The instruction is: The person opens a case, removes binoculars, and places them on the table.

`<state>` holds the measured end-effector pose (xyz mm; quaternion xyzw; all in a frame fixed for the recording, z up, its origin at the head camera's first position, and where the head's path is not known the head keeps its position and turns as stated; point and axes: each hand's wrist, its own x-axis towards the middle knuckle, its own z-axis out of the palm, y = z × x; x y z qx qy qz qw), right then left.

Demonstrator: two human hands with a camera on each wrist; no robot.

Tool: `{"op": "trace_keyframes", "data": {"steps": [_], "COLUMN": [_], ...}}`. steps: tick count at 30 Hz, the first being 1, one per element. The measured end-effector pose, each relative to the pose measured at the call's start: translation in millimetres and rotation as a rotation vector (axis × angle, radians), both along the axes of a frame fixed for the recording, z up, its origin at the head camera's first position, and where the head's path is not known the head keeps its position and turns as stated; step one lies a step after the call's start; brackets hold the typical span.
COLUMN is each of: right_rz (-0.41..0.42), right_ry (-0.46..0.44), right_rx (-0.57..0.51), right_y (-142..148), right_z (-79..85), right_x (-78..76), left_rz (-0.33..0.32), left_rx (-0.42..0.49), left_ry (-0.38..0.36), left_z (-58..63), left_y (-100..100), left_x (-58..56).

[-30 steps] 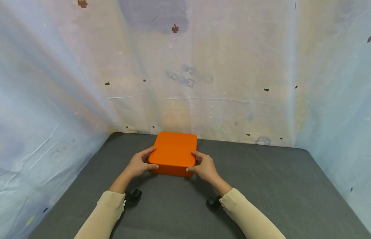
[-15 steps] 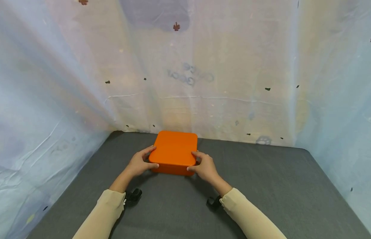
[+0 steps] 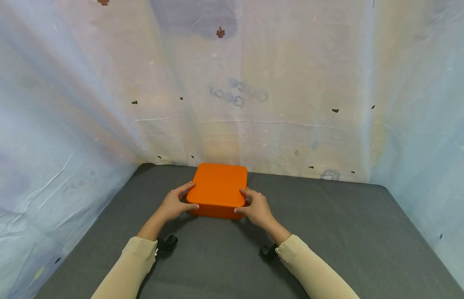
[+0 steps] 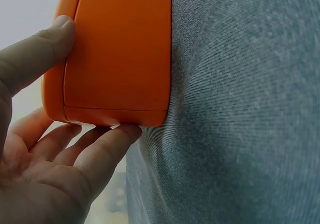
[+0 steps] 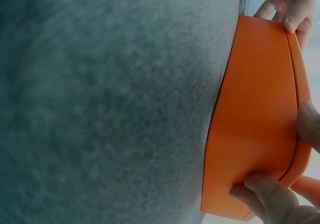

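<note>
An orange square box (image 3: 217, 182) with rounded corners and a flat lid sits toward the back of the grey table. A thin seam runs below its lid in both wrist views. My left hand (image 3: 175, 204) holds its near left corner, thumb on the front face and fingers along the left side. At the opposite corner my right hand (image 3: 256, 209) grips the box, its thumb on the front and its fingers at the right side. In the left wrist view, the box (image 4: 117, 53) stands right against the grey cloth, with the left fingertips (image 4: 131, 130) touching its side.
Grey cloth covers the table (image 3: 329, 232). Pale patterned curtains (image 3: 284, 83) hang behind it and along both sides. A black strap device (image 3: 167, 244) sits on the left wrist, and another black device (image 3: 268, 252) on the right, below cream sleeves (image 3: 131, 261).
</note>
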<state>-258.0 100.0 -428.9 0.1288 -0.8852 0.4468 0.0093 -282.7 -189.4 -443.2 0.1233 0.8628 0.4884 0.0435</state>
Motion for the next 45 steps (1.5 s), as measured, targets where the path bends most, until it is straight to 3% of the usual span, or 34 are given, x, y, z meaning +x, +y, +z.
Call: {"op": "trace_keyframes", "data": {"steps": [45], "right_rz": [-0.027], "right_ry": [-0.026], "right_rx": [-0.040], "right_y": [-1.2], "right_z": [3.3], "right_x": [-2.2], "left_rz": [-0.010], "left_rx": [0.023], "left_ry": [0.006], "left_z": [3.0], "left_y": [-0.4], "left_x": [-2.0]}}
